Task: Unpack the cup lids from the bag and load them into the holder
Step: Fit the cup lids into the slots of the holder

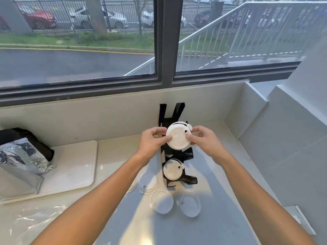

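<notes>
Here the left hand [153, 138] and right hand [203, 138] both grip a stack of white lids [178, 137] above the black holder [174, 156], with loose lids [163, 200] on the surface [221, 218].

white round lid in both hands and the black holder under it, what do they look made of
White round lid: likely thin moulded plastic, matte, with a raised rim and small sip plug. Black holder: apparently rigid plastic or coated metal, slightly glossy; the look leaves it open.

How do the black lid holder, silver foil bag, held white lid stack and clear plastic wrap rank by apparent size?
1. Clear plastic wrap, though its edges are faint
2. Silver foil bag
3. Black lid holder
4. Held white lid stack
</notes>
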